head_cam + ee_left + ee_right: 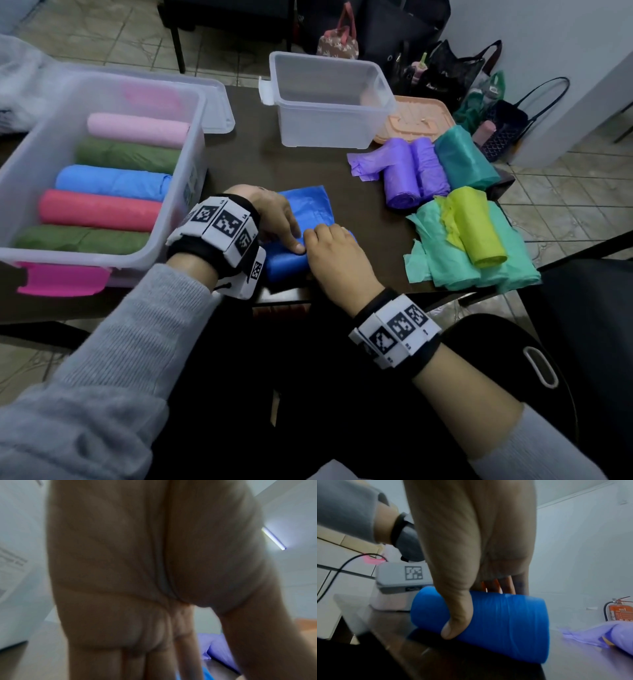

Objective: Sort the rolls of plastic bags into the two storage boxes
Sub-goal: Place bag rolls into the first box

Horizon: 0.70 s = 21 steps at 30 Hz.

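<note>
A blue roll [286, 263] lies near the front edge of the dark table [239, 164], its loose end [308, 205] spread away from me. My left hand [277, 222] rests on it with straight fingers, thumb tip on the roll. In the left wrist view the left hand [120, 574] fills the picture. My right hand [335, 253] grips the roll, and in the right wrist view the right hand [462, 595] has its thumb curled round the near side of the blue roll [505, 622]. The left box [34, 154] holds several coloured rolls. The right clear box [318, 123] looks empty.
At the right of the table lie two purple rolls [411, 171], a teal roll [466, 161], a yellow-green roll [476, 229] and mint-green rolls [455, 270]. A peach lid [424, 116] sits behind them, a clear lid [219, 106] behind the left box. Bags stand on the floor beyond.
</note>
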Each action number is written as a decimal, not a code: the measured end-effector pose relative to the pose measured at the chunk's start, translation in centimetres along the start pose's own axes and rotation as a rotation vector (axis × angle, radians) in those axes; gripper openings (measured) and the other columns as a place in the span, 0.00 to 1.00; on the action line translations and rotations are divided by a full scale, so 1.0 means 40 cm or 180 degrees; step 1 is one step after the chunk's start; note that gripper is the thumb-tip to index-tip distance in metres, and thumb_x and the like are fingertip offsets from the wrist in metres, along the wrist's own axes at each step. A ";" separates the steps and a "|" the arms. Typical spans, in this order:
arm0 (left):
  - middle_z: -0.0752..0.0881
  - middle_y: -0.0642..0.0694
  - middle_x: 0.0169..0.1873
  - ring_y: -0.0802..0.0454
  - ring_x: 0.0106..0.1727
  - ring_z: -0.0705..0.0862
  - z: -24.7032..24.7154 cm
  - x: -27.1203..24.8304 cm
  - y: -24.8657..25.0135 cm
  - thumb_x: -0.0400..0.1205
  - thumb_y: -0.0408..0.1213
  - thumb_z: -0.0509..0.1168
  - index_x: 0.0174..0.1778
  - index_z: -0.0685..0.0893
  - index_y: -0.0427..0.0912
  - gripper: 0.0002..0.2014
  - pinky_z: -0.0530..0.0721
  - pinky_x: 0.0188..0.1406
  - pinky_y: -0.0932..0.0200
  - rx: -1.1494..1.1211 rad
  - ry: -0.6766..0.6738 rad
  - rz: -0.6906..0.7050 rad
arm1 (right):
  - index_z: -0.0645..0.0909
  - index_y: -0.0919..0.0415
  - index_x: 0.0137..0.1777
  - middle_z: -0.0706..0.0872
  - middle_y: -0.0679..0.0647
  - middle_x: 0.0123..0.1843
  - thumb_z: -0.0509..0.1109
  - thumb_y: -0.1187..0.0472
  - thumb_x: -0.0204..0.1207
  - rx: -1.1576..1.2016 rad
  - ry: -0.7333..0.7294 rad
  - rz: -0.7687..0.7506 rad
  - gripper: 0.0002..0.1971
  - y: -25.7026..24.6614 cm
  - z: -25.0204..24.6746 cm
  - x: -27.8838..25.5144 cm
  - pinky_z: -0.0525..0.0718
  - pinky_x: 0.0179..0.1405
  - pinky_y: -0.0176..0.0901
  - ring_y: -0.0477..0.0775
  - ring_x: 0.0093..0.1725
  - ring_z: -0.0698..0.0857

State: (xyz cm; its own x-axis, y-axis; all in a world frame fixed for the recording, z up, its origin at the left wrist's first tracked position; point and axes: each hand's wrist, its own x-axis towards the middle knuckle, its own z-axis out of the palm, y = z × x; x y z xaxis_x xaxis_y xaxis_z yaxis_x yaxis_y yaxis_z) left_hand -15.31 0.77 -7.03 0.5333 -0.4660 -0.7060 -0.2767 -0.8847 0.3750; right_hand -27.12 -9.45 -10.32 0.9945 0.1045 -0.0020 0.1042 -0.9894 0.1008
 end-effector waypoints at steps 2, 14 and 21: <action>0.86 0.51 0.54 0.51 0.59 0.83 -0.004 -0.008 -0.006 0.66 0.52 0.79 0.62 0.84 0.50 0.28 0.79 0.66 0.53 0.0016 0.0459 0.0006 | 0.74 0.66 0.65 0.78 0.62 0.63 0.70 0.56 0.76 0.0050 -0.0705 -0.0174 0.21 0.017 -0.026 0.025 0.73 0.63 0.51 0.63 0.64 0.76; 0.87 0.47 0.55 0.50 0.54 0.84 0.042 -0.031 -0.003 0.65 0.38 0.81 0.59 0.87 0.46 0.25 0.83 0.58 0.54 0.0021 0.1279 0.0235 | 0.74 0.55 0.70 0.78 0.52 0.67 0.81 0.51 0.65 0.1519 -0.1753 0.0052 0.34 0.107 -0.063 0.162 0.73 0.60 0.41 0.52 0.65 0.77; 0.86 0.51 0.55 0.51 0.54 0.82 -0.012 0.000 -0.033 0.73 0.45 0.75 0.60 0.86 0.51 0.19 0.78 0.64 0.55 0.0044 0.0831 0.0103 | 0.75 0.63 0.67 0.75 0.59 0.66 0.75 0.55 0.71 0.1216 -0.0304 -0.0266 0.26 0.076 -0.016 0.078 0.73 0.66 0.53 0.59 0.67 0.73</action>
State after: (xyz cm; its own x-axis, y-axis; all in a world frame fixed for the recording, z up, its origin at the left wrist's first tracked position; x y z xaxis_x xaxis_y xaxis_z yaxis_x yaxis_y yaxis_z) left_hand -14.55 1.95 -7.23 0.7117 -0.4788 -0.5140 -0.3070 -0.8702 0.3854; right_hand -23.69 -12.09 -9.36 0.9769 0.1943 -0.0887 0.1626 -0.9459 -0.2806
